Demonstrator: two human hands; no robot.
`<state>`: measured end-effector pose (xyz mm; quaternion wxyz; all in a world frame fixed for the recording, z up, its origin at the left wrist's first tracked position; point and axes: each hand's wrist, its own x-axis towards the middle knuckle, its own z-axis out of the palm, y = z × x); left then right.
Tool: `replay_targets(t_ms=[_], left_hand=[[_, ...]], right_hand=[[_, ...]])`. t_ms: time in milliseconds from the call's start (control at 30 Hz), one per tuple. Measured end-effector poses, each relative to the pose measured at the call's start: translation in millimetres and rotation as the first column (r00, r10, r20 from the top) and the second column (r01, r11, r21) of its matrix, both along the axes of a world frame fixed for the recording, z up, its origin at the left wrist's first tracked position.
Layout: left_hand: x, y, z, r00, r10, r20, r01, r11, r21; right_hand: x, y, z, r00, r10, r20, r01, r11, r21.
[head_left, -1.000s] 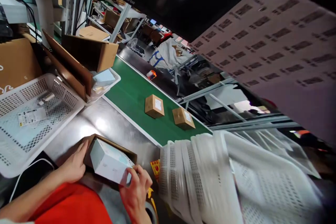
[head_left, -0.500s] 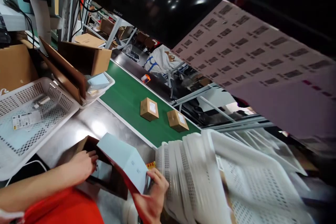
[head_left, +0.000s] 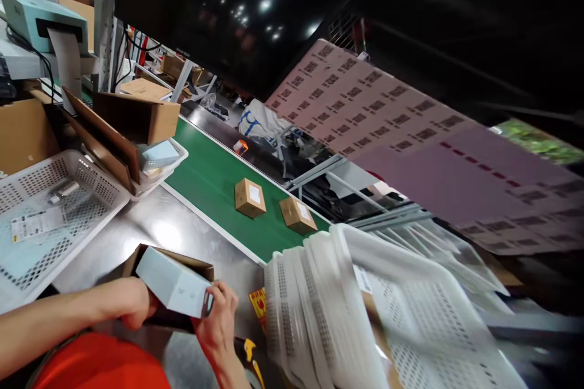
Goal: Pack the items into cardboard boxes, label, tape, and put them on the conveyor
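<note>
A pale blue box lies tilted in the mouth of an open brown carton, which stands on the metal table. My right hand grips the pale blue box at its right end, fingers around the edge. At the carton's left side is my left hand, its fingers reaching down out of sight behind the pale blue box. How deep the box sits in the carton I cannot tell.
Left stands a white perforated basket with labelled packets. Nested white baskets rise on the right. Two small taped cartons sit on the green conveyor. A yellow-handled tool and a red-yellow label lie near my right hand.
My right hand has brought the pale blue box left and over the carton's opening. My left hand's fingers, visible before, are now hidden. The view has shifted slightly.
</note>
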<state>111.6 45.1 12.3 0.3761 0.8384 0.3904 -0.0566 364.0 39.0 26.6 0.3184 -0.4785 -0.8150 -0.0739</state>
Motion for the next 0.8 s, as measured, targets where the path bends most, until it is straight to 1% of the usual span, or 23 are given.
replay_targets(t_ms=[67,100,167,233,300,333,367,400,433,467,500,533,567,600,633,667,700,733,767,800], left_hand=[[1,4,7.3,0.992,-0.09,-0.087,0.087,0.996,-0.033],[1,5,11.8,0.986,-0.114,-0.118,0.112,0.993,-0.026],[1,4,20.9,0.982,-0.116,-0.149,0.12,0.993,0.018],[-1,-2,28.6,0.98,-0.109,-0.168,0.122,0.99,0.065],[-4,-11,33.7,0.98,-0.132,-0.149,0.153,0.978,0.141],[-7,-17,35.2,0.983,-0.147,-0.109,0.167,0.964,0.205],[-11,-22,36.2,0.985,-0.167,-0.046,0.174,0.945,0.278],[-17,-27,36.7,0.981,-0.19,0.038,0.165,0.921,0.352],[-22,-32,36.7,0.97,-0.204,0.134,0.132,0.899,0.417],[-29,-36,35.9,0.955,-0.19,0.228,0.064,0.882,0.468],[-35,-39,34.2,0.941,-0.132,0.312,-0.045,0.865,0.5],[-41,-40,31.3,0.922,-0.022,0.387,-0.194,0.838,0.51],[-46,-41,27.1,0.881,0.144,0.45,-0.379,0.783,0.492],[-49,-41,21.7,0.803,0.337,0.492,-0.564,0.697,0.443],[-51,-40,15.1,0.692,0.516,0.505,-0.713,0.599,0.364],[-52,-39,7.9,0.577,0.653,0.491,-0.813,0.52,0.263],[-51,-38,0.7,0.487,0.74,0.464,-0.867,0.475,0.151],[-50,-37,-5.8,0.434,0.788,0.438,-0.885,0.464,0.042],[-49,-37,-11.3,0.412,0.805,0.426,-0.877,0.477,-0.052],[-48,-37,-15.4,0.404,0.807,0.43,-0.86,0.496,-0.122]], right_hand=[[2,8,1.3,0.999,0.005,0.042,-0.002,0.998,-0.07],[3,12,3.2,0.998,0.006,0.069,0.001,0.995,-0.099],[2,16,7.1,0.991,-0.003,0.137,0.023,0.988,-0.151],[-5,18,9.3,0.975,-0.036,0.218,0.078,0.979,-0.187],[-17,16,9.6,0.939,-0.053,0.341,0.138,0.963,-0.231],[-24,16,9.6,0.912,-0.036,0.408,0.153,0.954,-0.258],[-31,16,9.8,0.884,0.017,0.468,0.139,0.945,-0.297],[-37,16,10.3,0.854,0.105,0.509,0.095,0.931,-0.352],[-43,18,11.5,0.825,0.216,0.522,0.026,0.908,-0.418],[-47,20,13.3,0.798,0.331,0.504,-0.053,0.871,-0.488],[-50,23,15.7,0.767,0.443,0.464,-0.133,0.818,-0.56],[-53,27,18.8,0.737,0.53,0.42,-0.187,0.757,-0.626],[-55,31,22.4,0.715,0.584,0.383,-0.205,0.7,-0.684],[-56,35,26.6,0.707,0.611,0.356,-0.19,0.649,-0.737],[-57,39,31.2,0.705,0.626,0.333,-0.157,0.596,-0.787],[-58,44,36.2,0.711,0.632,0.307,-0.119,0.538,-0.834],[-58,47,41.4,0.724,0.634,0.271,-0.09,0.477,-0.874],[-59,49,46.4,0.747,0.621,0.237,-0.076,0.434,-0.897],[-59,49,50.6,0.776,0.591,0.218,-0.07,0.425,-0.903],[-59,48,53.7,0.811,0.542,0.222,-0.057,0.451,-0.891]])
